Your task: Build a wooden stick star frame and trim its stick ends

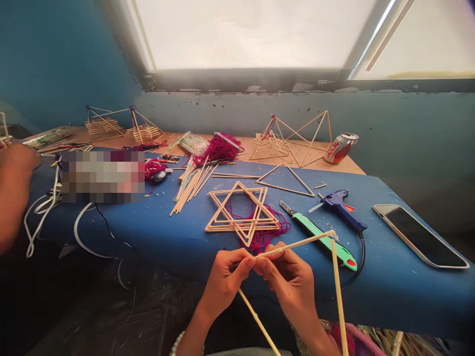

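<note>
Wooden sticks (293, 251) meet hidden, pinched by fingers (245, 263) of the left hand (222, 284) and right hand (289, 282).

This is a small craft workroom, set against a chipped teal wall (63, 64) beneath a frosted window (252, 34). A blue-covered worktable (178, 247) carries a hot glue gun (337, 207), a green utility knife (326, 242), a tangle of magenta yarn (218, 148) and a stick-built star frame (230, 228). More stick frames crowd the plywood board (349, 168) along the wall, and scraps litter the floor (92, 316) at lower left.
</note>
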A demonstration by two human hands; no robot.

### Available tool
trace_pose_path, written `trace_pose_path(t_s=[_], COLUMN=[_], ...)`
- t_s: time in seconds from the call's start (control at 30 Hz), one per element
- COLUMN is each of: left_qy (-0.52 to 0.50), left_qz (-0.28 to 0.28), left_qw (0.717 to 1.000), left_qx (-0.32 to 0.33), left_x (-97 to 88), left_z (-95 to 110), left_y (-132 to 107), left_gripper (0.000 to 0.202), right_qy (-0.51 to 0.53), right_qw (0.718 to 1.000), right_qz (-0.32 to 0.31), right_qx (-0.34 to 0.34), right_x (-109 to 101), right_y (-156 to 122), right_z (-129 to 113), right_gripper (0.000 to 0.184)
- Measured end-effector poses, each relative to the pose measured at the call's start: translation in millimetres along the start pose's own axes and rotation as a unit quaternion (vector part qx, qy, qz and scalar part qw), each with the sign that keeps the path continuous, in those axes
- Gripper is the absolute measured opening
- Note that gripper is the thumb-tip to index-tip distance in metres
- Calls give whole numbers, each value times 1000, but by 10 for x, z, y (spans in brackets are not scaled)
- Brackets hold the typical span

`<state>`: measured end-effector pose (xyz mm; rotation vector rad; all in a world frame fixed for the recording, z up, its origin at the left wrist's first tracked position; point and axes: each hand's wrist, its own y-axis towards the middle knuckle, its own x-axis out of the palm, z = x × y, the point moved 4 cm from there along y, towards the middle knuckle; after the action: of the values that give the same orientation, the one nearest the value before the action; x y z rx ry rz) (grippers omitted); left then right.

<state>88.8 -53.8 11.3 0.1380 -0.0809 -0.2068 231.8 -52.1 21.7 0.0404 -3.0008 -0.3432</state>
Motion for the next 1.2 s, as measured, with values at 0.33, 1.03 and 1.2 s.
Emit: trace_pose_path(t_s=[0.33, 1.03, 1.2], left_qy=[88, 206, 231], left_qz=[38, 21, 17], left_qw=[995, 978, 968], left_qx=[15, 26, 94], left_x=[-7, -144, -187], left_z=[66, 178, 221], left_y=[-3, -128, -153], left_gripper=[50, 37, 34], right_qy=[-37, -91, -101], right_qw=[999, 993, 992], right_qz=[10, -78, -76], right_qx=[3, -8, -1], right_x=[-15, -60, -66], right_y=[16, -28, -74], right_z=[-45, -88, -34], right_gripper=[23, 25, 21])
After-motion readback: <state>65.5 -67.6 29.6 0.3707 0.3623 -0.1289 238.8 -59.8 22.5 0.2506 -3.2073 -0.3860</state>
